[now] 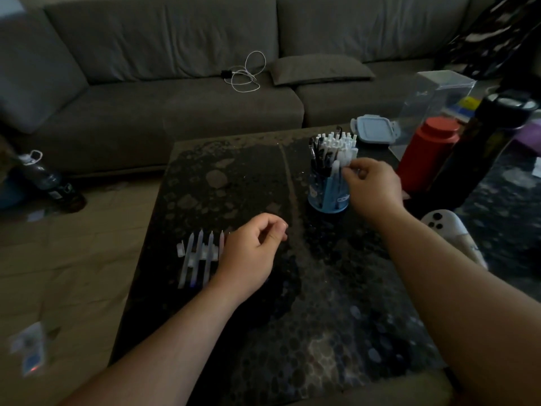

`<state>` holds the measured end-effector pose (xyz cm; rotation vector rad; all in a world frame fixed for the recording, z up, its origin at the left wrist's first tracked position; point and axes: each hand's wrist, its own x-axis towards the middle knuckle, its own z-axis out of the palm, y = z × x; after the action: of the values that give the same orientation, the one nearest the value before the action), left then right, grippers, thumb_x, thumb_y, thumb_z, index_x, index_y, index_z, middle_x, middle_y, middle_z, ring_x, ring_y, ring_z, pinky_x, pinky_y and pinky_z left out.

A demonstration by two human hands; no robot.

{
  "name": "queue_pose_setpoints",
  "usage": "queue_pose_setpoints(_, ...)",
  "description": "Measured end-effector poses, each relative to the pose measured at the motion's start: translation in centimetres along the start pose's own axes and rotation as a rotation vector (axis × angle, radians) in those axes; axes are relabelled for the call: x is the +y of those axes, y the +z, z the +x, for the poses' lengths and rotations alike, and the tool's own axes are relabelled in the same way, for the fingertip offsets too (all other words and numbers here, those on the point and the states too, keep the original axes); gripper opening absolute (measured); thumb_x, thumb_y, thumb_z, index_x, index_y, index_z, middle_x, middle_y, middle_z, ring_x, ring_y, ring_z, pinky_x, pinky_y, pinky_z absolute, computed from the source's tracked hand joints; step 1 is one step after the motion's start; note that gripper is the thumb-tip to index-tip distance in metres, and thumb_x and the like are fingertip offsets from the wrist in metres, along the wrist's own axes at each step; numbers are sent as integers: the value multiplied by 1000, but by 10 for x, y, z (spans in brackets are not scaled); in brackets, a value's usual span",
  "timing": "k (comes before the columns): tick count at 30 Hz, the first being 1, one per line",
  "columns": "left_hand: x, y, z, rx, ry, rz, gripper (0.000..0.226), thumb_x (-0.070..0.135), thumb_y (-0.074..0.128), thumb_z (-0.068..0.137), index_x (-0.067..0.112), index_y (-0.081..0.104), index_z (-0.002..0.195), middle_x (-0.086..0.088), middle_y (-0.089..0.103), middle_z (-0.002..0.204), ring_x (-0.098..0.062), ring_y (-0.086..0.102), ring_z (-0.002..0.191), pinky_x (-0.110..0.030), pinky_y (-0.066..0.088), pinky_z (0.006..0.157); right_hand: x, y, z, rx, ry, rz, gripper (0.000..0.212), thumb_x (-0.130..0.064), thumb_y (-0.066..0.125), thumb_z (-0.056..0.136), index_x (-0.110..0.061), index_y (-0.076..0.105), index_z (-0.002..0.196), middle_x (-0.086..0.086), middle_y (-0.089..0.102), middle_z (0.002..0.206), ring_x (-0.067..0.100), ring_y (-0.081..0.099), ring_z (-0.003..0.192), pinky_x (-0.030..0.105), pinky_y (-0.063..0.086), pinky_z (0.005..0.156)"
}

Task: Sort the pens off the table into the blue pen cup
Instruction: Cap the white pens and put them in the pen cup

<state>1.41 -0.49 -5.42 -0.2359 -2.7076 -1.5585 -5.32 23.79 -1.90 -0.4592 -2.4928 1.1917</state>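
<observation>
A blue pen cup (328,197) stands on the dark patterned table (263,332), packed with several white and black pens. My right hand (373,186) is at the cup's right rim, its fingertips pinched on a white pen (344,161) whose lower end is in the cup. Several white pens (199,257) lie side by side near the table's left edge. My left hand (251,253) rests just right of them, fingers curled, and I see nothing in it; it hides part of the row.
A red canister (426,153), a tall black bottle (480,148), a clear box (436,104) and a lidded container (374,128) crowd the table's far right. A grey sofa (175,83) with a white cable lies behind. A bottle (46,180) lies on the floor at left.
</observation>
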Motion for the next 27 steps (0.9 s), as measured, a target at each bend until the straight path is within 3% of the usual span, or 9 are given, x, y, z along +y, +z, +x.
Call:
queue_pose_setpoints(6,0,-5,0,-8,31,30,17,42,56,107,40,71,100,23,73,93,11,63,93,-14,47,77,0,2,-9,-60,-2,18,37,-35,64,105,-26,64,141,5,67,130,15,65,98,23,47,59)
queue_pose_setpoints(11,-9,-20,12,127,-8,89,13,37,60,106,43,70,100,22,71,96,5,64,91,-17,49,78,-18,1,-29,153,-168,-6,44,-16,65,97,-28,57,138,3,62,125,15,58,103,33,47,79)
queue_pose_setpoints(14,-19,-41,24,266,-82,113,18,26,61,106,41,71,105,20,70,104,-3,65,99,-26,51,86,-39,15,-55,-49,-404,-72,33,-14,64,99,-28,64,129,-10,59,116,8,60,103,33,55,88)
queue_pose_setpoints(17,-29,-66,29,397,-192,123,23,19,57,107,35,73,114,13,69,116,-10,64,110,-28,48,89,-48,46,-82,-428,-515,-153,30,-24,66,100,-36,65,128,-18,56,109,1,59,101,28,54,89)
queue_pose_setpoints(20,-42,-77,26,282,-292,260,22,19,64,103,38,75,106,11,69,112,-11,64,106,-29,50,85,-46,80,-108,-695,-633,-312,25,-30,62,102,-35,69,126,-13,58,111,8,61,102,33,56,91)
queue_pose_setpoints(23,-52,-76,23,112,-355,444,17,32,77,93,46,72,84,15,70,100,-15,64,104,-39,57,93,-42,100,-125,-813,-696,-370,29,-32,58,103,-37,71,128,-2,58,114,19,61,106,37,53,92)
queue_pose_setpoints(25,-50,-75,22,49,-368,515,12,41,79,90,48,72,83,18,69,100,-20,62,110,-46,57,96,-42,106,-131,-851,-714,-391,27,-34,58,103,-38,75,124,-3,52,108,20,58,105,37,51,91)
queue_pose_setpoints(27,-47,-75,21,13,-342,618,10,50,79,87,50,71,84,17,72,107,-22,59,116,-44,52,100,-42,108,-131,-781,-692,-410,25,-36,58,103,-30,78,115,-4,48,98,23,61,100,37,53,88)
